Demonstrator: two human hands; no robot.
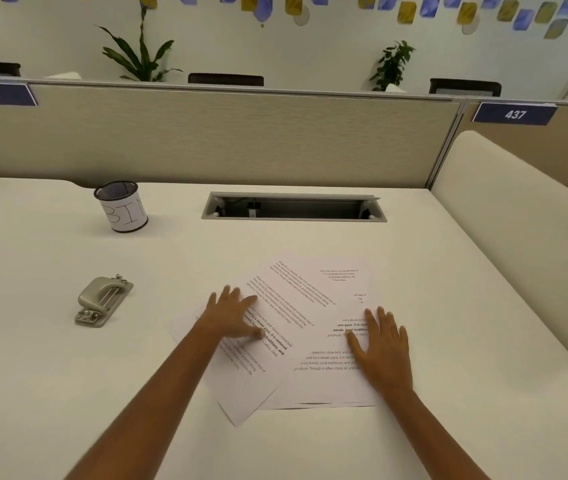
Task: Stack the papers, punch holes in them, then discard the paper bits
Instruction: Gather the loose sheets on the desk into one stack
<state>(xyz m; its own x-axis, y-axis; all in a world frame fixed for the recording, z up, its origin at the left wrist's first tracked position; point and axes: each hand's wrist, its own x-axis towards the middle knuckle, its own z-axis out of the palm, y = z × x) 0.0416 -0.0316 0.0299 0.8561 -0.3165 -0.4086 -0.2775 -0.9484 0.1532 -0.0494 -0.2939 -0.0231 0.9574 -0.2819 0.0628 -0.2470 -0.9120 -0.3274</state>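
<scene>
I am pressing both open palms on the fanned papers (296, 327): left hand (232, 315) on the skewed sheets, right hand (384, 344) on the squarer ones, gripping nothing. Punch (102, 299) lying far left on the worktop (449, 271).

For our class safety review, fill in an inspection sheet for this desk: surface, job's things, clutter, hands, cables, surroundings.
Surface: white desk, open cable slot at the back.
Job's things: printed papers fanned askew, not squared; hole punch to the left, apart; mesh cup marked BIN far left.
Clutter: nothing seen.
Hands: left hand and right hand flat on the papers, open.
Cables: nothing seen.
Surroundings: beige partition, plants, seat signs 436 and 437.
</scene>
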